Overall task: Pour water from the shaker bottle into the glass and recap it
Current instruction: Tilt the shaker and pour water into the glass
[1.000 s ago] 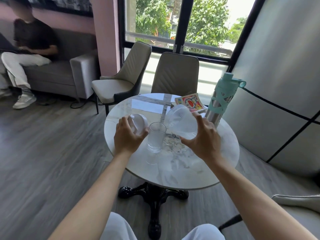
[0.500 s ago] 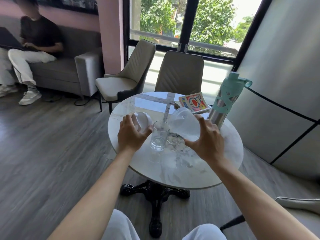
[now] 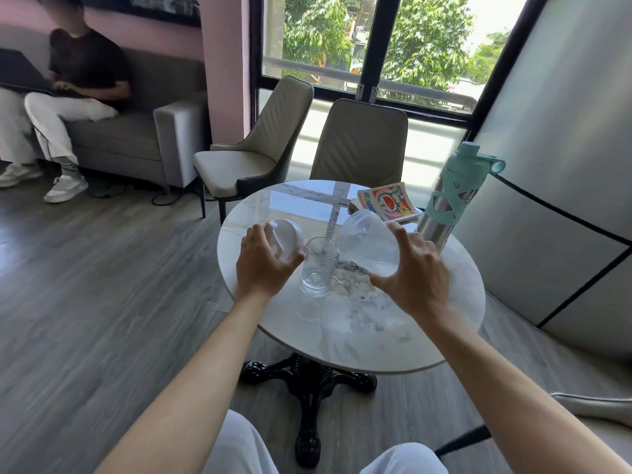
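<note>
- Right hand (image 3: pixel 415 282) wrapped around the clear bottle (image 3: pixel 367 246), thumb near, fingers on the far side.
- Bottle tipped steeply, long axis running from its base up at far right down to its mouth at lower left, mouth right at the rim of the glass (image 3: pixel 318 265).
- Glass upright on the table (image 3: pixel 393 343), between the two hands, just left of the bottle's mouth; seems only partly filled, level hard to read.
- Left hand (image 3: pixel 265 265) closed on the white cap (image 3: pixel 287 239), held just left of the glass, close to it; contact with the glass cannot be told.
- Judged mid-pour: bottle not yet righted, cap off.
- Next move likely turns on swinging that long axis back to upright, mouth up; cap then lies to the left of the mouth, so left hand nearer for recapping.
- Risk: dribble onto the table if the mouth drifts off the rim.
- Teal flask (image 3: pixel 455 196) and book (image 3: pixel 388 201) behind, well clear of the pour.
</note>
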